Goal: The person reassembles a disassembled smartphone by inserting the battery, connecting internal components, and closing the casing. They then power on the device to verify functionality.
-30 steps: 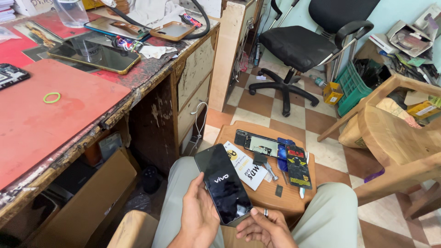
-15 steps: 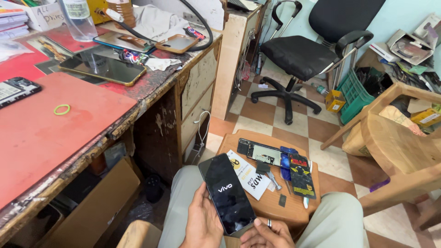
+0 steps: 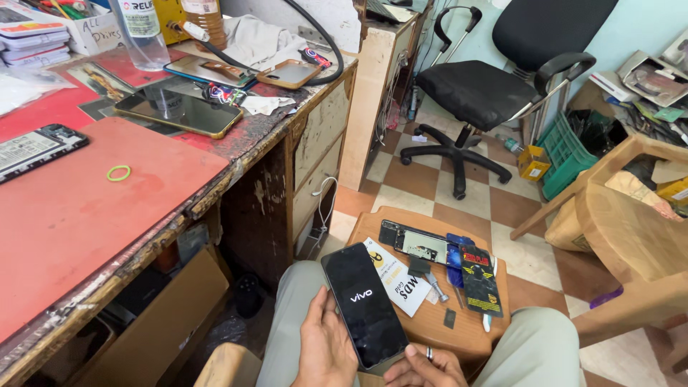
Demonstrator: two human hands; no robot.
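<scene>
At the lower centre of the frame, the left hand [image 3: 326,351] has its grip clamped around a black phone [image 3: 364,306] with a lit screen; the right hand [image 3: 423,365] touches its lower edge, grip unclear. The phone looks assembled and switched on; an opened phone [image 3: 416,242] lies untouched on the small stool [image 3: 430,326].

Head view. A black smartphone [image 3: 365,306] with a lit screen is held over the lap, the left hand [image 3: 326,349] cupping its left edge and the right hand [image 3: 424,365], wearing a ring, at its bottom corner. Beyond it, a small wooden stool [image 3: 430,326] carries an opened phone chassis [image 3: 416,242], a printed card [image 3: 393,276] and a dark packet [image 3: 480,279]. At the left, a red-topped desk [image 3: 93,208] bears a green ring [image 3: 118,173] near its front edge.
</scene>
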